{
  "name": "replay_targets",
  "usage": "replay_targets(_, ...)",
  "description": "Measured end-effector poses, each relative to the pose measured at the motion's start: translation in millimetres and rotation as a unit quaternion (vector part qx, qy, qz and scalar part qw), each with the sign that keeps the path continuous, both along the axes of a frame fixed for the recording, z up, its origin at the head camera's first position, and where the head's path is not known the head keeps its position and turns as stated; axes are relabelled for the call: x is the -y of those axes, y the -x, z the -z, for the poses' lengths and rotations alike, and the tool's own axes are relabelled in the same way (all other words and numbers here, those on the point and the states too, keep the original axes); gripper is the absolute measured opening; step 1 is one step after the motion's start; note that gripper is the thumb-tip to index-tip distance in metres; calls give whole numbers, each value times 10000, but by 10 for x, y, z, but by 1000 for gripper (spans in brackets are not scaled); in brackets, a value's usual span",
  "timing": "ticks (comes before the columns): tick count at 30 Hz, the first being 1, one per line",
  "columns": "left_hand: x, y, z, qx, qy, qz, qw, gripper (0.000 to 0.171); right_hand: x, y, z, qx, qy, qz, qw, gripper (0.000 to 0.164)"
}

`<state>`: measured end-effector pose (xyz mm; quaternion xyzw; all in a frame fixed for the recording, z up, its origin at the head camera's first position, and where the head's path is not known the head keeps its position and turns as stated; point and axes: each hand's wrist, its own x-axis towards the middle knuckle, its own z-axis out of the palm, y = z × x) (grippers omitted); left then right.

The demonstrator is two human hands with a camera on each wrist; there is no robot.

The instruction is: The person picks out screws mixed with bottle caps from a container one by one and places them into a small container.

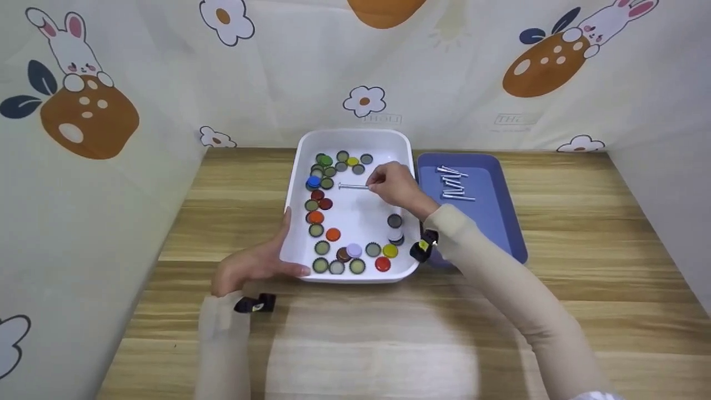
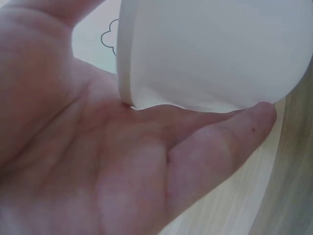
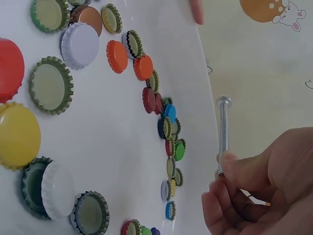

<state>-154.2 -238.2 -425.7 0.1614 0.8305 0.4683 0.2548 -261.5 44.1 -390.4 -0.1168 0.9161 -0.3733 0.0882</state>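
Note:
My right hand point(image 1: 395, 185) is over the white tray point(image 1: 355, 280), pinching a silver bolt point(image 3: 223, 122) between thumb and fingertips. The bolt lies roughly level in the head view, its head pointing left, with its other end hidden in the fingers. Bottle caps of several colours lie along the tray's edges, among them a blue cap point(image 1: 314, 181), an orange cap point(image 1: 333, 234) and a red cap point(image 1: 382, 264). At the tray's near left corner, my left hand point(image 1: 258, 264) rests with spread, straight digits along two outer walls; its palm faces the corner in the left wrist view.
A blue tray point(image 1: 494, 233) stands against the white tray's right side, holding several silver bolts point(image 1: 454, 183). Both trays sit on a wood-grain table point(image 1: 239, 194). A patterned cloth point(image 1: 300, 72) hangs behind and at the sides. My right forearm crosses over the blue tray.

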Motion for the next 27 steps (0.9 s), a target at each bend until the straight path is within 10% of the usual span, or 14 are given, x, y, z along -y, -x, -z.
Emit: replay_targets(27,5,14,18,-227,-28,183,9996,133,-354,-163,43,-206,53,44,9998,10)
